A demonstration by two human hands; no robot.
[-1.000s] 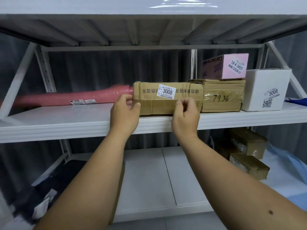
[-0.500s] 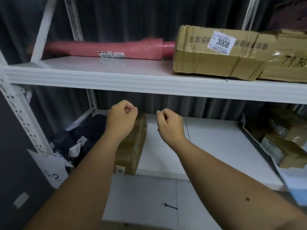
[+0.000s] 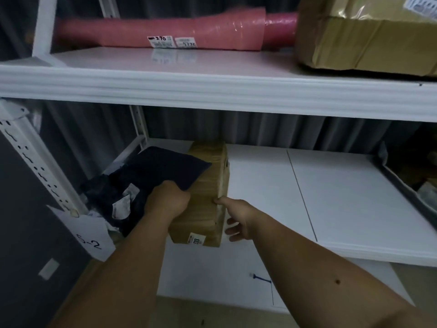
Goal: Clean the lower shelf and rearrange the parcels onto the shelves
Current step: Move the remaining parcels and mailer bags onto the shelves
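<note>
A brown cardboard parcel stands on its edge at the left of the white lower shelf. My left hand presses against its left face, next to a dark blue flat parcel that leans on it. My right hand holds its right face, thumb on the top edge and fingers spread below. On the shelf above lie a long pink wrapped parcel and a taped brown box.
Dark bags with white labels fill the lower shelf's left corner. A paper tag marked 5-2 hangs on the left upright. A dark bin with parcels sits at the right. Another white board lies below.
My view has dropped to the lower shelf. Both hands, closed and empty in the air before, have reached down and taken the upright brown parcel from both sides.
</note>
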